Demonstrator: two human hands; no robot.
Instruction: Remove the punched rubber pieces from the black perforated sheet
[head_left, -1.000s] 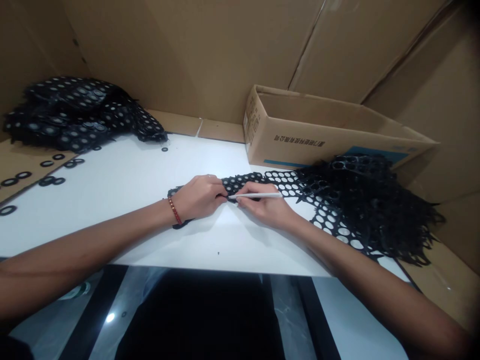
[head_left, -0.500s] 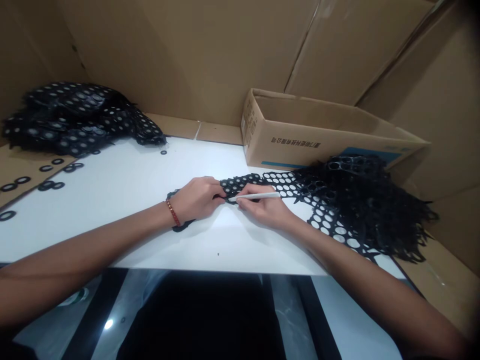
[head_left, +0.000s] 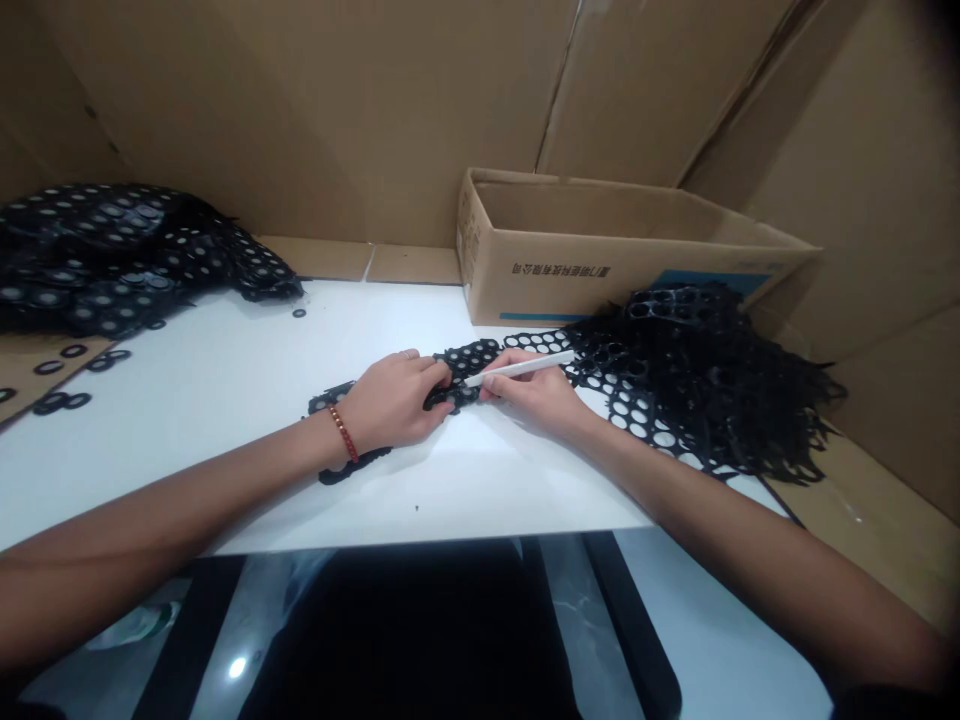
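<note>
Head view: two bare hands are working at the middle of the white tabletop (head_left: 225, 400), close to its near edge.
Left hand: the left hand (head_left: 394, 400), wearing one red bead bracelet (head_left: 343, 433), is pressing down on the black perforated sheet (head_left: 469, 362), fingers curled over its edge.
Right hand: the right hand (head_left: 536, 393) is gripping one white stick tool (head_left: 517, 369) like a pen, its tip touching the sheet just beside the left fingertips.
Sheet under the hands: one strip, full of round holes, is lying flat and running from under the left wrist toward the right side of the tabletop.
Piles: two black heaps are showing, one tangled pile of punched scrap (head_left: 697, 375) at the right edge and one stack of sheets with discs (head_left: 112, 255) at the far left corner.
Loose rings: several small black rings (head_left: 64, 375) are lying near the left edge; I cannot count them exactly.
Container: one open cardboard box (head_left: 615, 255) is standing at the far edge, behind the right pile; its inside is hidden from here.
</note>
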